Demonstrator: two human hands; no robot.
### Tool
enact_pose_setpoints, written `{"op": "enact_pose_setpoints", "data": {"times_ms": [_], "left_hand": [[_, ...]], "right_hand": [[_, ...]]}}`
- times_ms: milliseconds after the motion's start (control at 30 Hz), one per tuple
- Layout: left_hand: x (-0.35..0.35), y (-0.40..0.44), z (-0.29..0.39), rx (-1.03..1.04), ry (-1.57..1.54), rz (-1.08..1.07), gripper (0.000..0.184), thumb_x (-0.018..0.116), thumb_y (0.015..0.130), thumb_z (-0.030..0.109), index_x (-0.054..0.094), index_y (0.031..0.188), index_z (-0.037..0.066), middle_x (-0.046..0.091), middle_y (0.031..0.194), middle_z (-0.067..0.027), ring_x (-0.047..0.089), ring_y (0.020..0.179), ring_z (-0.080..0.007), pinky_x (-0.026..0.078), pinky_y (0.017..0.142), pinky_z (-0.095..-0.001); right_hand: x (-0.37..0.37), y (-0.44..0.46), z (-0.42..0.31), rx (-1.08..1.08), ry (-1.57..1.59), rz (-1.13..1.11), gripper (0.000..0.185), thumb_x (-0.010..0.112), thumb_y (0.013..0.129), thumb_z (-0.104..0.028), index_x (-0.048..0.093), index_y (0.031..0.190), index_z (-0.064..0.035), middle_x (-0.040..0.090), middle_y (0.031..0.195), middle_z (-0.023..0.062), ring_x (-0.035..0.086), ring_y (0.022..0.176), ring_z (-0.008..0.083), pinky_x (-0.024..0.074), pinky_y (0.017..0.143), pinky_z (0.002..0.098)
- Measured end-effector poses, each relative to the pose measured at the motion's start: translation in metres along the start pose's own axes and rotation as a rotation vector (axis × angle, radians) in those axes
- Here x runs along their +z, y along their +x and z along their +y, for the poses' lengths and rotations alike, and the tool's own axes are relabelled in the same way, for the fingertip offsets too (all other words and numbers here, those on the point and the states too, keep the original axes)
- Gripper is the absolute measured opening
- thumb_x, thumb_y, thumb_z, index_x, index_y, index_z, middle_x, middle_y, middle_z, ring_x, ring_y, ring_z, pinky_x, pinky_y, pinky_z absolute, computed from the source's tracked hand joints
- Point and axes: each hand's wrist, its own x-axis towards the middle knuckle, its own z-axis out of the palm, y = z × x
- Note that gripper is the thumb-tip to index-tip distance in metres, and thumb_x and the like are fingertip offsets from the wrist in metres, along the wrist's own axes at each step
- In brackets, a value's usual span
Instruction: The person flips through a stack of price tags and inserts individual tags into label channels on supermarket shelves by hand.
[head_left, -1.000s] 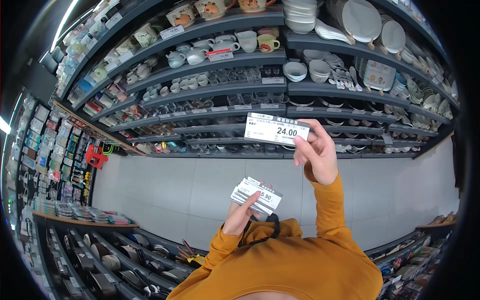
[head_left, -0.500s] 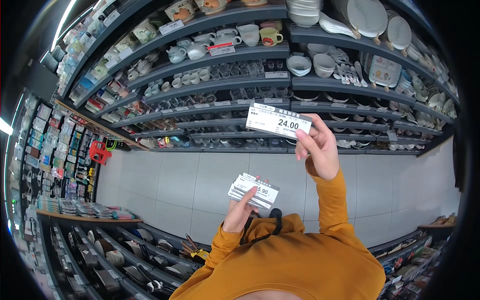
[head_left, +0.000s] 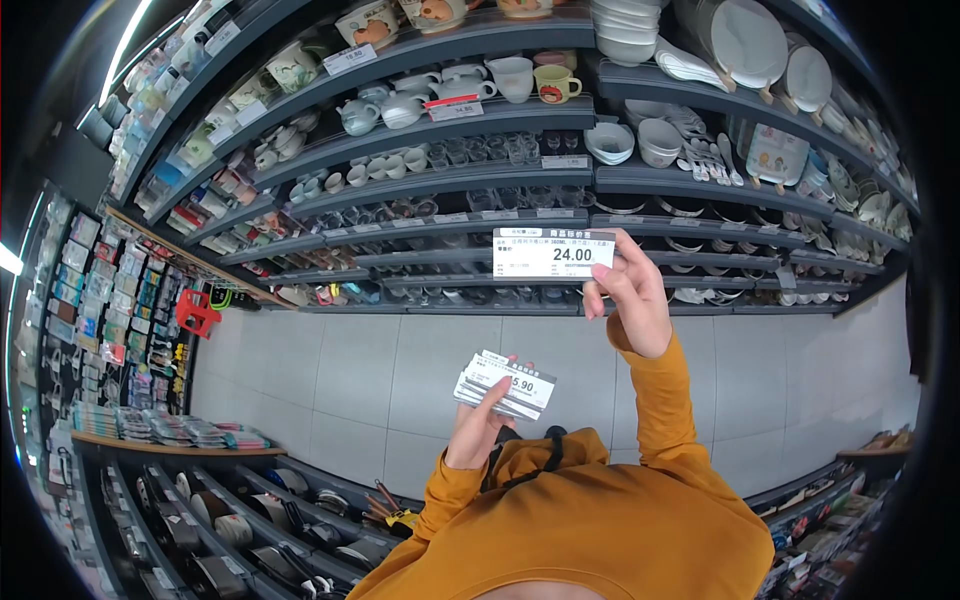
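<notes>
My right hand (head_left: 640,295) is raised toward the shelves, pinching one white price tag (head_left: 545,256) by its right end. The tag reads 24.00 and faces me, nearly level. Lower and to the left, my left hand (head_left: 485,418) grips a stack of price tags (head_left: 508,385), its thumb pressed across the top one, which shows 5.90 with a digit partly under the thumb. Behind the single tag run the lower shelves with glassware (head_left: 520,196); the tag covers part of them.
Dark shelves (head_left: 450,215) curve across the front, holding teapots (head_left: 403,108), a yellow mug (head_left: 556,85), white bowls (head_left: 658,140) and plates (head_left: 745,42). Grey floor tiles (head_left: 340,370) lie below. At left stand a red stool (head_left: 199,313) and hanging goods. Pans (head_left: 215,575) fill shelving at lower left.
The single tag in my right hand has turned from slanting to nearly level and moved slightly down. The shelves have shifted a little in view. My left hand keeps its stack.
</notes>
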Motion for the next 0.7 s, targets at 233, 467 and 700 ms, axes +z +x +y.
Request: {"op": "enact_pose_setpoints", "data": {"times_ms": [233, 467, 700], "left_hand": [[-0.03, 0.014, 0.018, 0.017, -0.056, 0.015, 0.05, 0.056, 0.095, 0.015, 0.037, 0.137, -0.001, 0.057, 0.128, -0.0179, 0.066, 0.096, -0.0159, 0.048, 0.054, -0.0194], [-0.085, 0.044, 0.055, 0.02, -0.122, 0.007, 0.05, 0.056, 0.094, 0.015, 0.036, 0.138, -0.002, 0.057, 0.127, -0.0187, 0.066, 0.097, -0.0161, 0.049, 0.053, -0.0189], [-0.185, 0.09, 0.127, 0.022, -0.147, -0.083, 0.051, 0.056, 0.094, 0.012, 0.035, 0.138, -0.001, 0.053, 0.129, -0.0214, 0.063, 0.106, -0.0211, 0.052, 0.059, -0.0232]], "right_hand": [[0.027, 0.033, 0.017, 0.034, -0.058, -0.072, 0.034, 0.045, 0.095, -0.004, 0.043, 0.129, 0.0013, 0.059, 0.083, 0.006, 0.05, 0.064, 0.0081, 0.0423, 0.058, 0.0233], [0.075, 0.084, 0.048, 0.053, -0.103, -0.085, 0.035, 0.044, 0.094, -0.002, 0.043, 0.129, 0.0009, 0.059, 0.083, 0.0062, 0.05, 0.065, 0.0072, 0.0421, 0.058, 0.0216], [0.145, 0.171, 0.101, 0.032, -0.179, -0.094, 0.036, 0.044, 0.094, -0.001, 0.044, 0.13, 0.0014, 0.061, 0.085, 0.0073, 0.051, 0.064, 0.0077, 0.0419, 0.058, 0.0219]]}}
